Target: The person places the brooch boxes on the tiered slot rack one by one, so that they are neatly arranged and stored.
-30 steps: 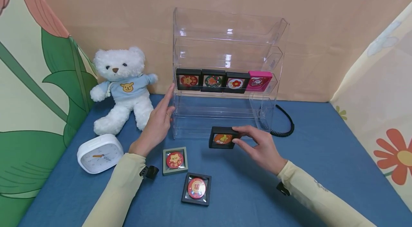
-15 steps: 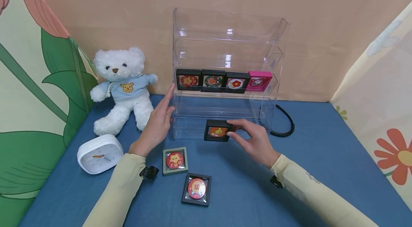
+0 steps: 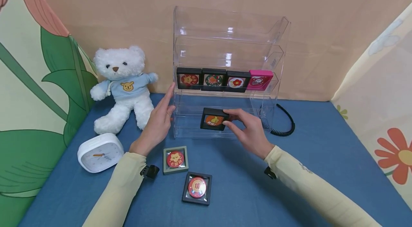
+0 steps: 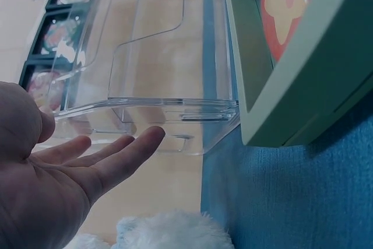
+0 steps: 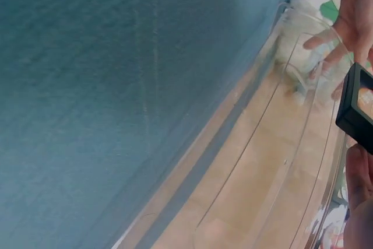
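Note:
Between thumb and fingers, my right hand (image 3: 249, 130) pinches the right side of a black square display frame (image 3: 214, 119) with an orange badge inside. It is held upright in front of the lower tiers of a clear acrylic rack (image 3: 231, 37). My left hand (image 3: 154, 123) has its fingers extended along the rack's left side, and the left wrist view shows those fingers (image 4: 131, 158) straight by the clear panel. On the middle tier stand several framed badges: black frames (image 3: 214, 79) and a pink one (image 3: 260, 80) at the right end.
On the blue cloth lie a green frame (image 3: 175, 160) and a dark frame (image 3: 197, 188), each with a red badge. A white teddy bear (image 3: 123, 87) sits left of the rack, behind a white clock (image 3: 100, 153). A black coiled cord (image 3: 287, 123) curves out at the rack's right.
My right hand has carried the black frame up, a little left and closer to the rack. The left hand has stayed by the rack's side.

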Demonstrator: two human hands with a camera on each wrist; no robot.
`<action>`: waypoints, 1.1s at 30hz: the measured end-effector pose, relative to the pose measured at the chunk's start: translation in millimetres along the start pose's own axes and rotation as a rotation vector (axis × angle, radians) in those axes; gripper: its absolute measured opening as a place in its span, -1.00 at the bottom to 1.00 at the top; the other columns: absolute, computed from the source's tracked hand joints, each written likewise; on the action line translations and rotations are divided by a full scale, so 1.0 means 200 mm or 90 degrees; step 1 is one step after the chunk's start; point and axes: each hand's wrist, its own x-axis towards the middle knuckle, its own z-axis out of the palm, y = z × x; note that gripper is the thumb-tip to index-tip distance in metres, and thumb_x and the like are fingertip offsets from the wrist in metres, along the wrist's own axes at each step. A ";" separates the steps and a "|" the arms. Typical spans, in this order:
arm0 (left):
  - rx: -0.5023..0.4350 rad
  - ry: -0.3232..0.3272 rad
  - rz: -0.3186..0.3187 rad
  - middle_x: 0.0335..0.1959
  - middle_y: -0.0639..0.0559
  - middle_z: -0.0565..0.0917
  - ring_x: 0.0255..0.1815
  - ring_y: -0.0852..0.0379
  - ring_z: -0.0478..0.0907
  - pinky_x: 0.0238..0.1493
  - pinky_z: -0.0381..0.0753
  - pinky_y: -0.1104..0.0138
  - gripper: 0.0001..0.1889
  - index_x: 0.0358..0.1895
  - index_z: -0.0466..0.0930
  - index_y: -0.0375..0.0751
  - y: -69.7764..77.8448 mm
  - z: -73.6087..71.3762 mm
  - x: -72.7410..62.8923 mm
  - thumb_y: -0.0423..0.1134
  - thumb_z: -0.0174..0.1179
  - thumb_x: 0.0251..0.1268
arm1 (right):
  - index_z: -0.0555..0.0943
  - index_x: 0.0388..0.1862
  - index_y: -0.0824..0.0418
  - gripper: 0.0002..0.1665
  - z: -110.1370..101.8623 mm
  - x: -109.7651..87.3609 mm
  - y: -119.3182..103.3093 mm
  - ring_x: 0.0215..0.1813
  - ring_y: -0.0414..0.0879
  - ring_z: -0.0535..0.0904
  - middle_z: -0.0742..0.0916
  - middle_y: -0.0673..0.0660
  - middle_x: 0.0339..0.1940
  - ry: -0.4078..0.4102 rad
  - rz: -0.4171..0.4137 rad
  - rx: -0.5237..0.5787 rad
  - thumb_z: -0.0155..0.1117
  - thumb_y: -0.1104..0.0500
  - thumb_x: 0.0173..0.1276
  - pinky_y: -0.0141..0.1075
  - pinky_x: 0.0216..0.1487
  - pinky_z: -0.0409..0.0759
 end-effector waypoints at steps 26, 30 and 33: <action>0.001 0.007 0.006 0.64 -0.01 0.03 0.38 -0.20 0.36 -0.13 0.58 0.08 -0.23 0.66 -0.27 0.33 0.01 0.00 0.00 -0.43 -0.19 0.64 | 0.59 0.26 0.23 -0.48 0.07 0.17 0.00 -0.02 -0.06 0.70 0.73 0.14 0.09 0.049 0.017 -0.038 0.44 0.28 0.33 -0.13 0.05 0.65; 0.003 0.004 0.007 0.64 -0.02 0.02 0.37 -0.18 0.38 -0.14 0.58 0.09 -0.22 0.66 -0.28 0.31 0.00 0.00 0.00 -0.44 -0.19 0.64 | 0.59 0.27 0.23 -0.49 0.10 0.19 0.01 -0.01 -0.07 0.69 0.72 0.13 0.12 0.052 0.021 -0.031 0.43 0.28 0.33 -0.17 0.08 0.64; 0.007 0.005 0.009 0.65 0.01 0.00 0.37 -0.16 0.39 -0.12 0.58 0.10 -0.22 0.66 -0.28 0.32 0.00 0.00 0.00 -0.44 -0.17 0.63 | 0.59 0.26 0.23 -0.49 0.11 0.20 0.01 -0.02 -0.07 0.68 0.71 0.13 0.13 0.054 0.013 -0.034 0.42 0.29 0.33 -0.18 0.08 0.64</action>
